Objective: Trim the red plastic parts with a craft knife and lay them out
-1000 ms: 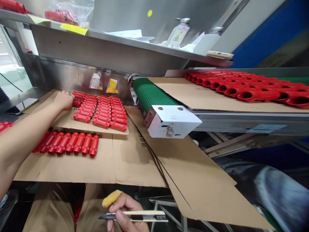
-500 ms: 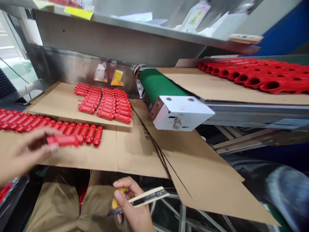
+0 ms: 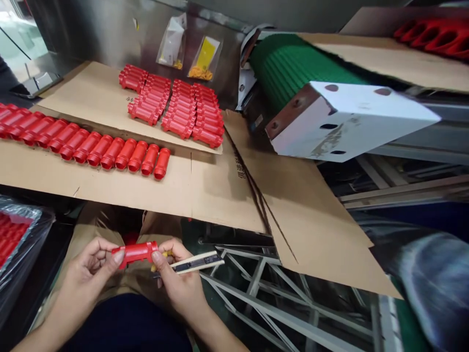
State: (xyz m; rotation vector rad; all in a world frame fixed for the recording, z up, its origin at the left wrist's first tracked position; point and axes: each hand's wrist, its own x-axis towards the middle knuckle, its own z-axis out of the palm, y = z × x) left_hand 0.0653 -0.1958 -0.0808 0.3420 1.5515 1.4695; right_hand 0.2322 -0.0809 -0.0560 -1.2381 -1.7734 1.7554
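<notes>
Above my lap, my left hand (image 3: 93, 266) pinches one end of a red plastic tube (image 3: 136, 252) lying nearly level. My right hand (image 3: 179, 269) grips a utility knife (image 3: 198, 262) with a cream and black handle, pointing right. Its thumb and fingers also touch the tube's right end. A small yellow piece (image 3: 158, 261) shows between the right fingers, mostly hidden. Beyond my hands, a row of red tubes (image 3: 106, 151) lies along the cardboard (image 3: 176, 195).
Stacked red tubes (image 3: 179, 107) lie on a raised cardboard sheet (image 3: 84, 98). Two small plastic bags (image 3: 203, 58) rest against the metal wall. A green conveyor belt (image 3: 293, 68) ends in a white bracket (image 3: 351, 122) at right. A lined bin (image 3: 18, 234) of red parts stands left.
My left hand has brought a red tube from beside the row down to my lap. My right hand has moved left to meet it, still holding the knife. The view has tilted down.
</notes>
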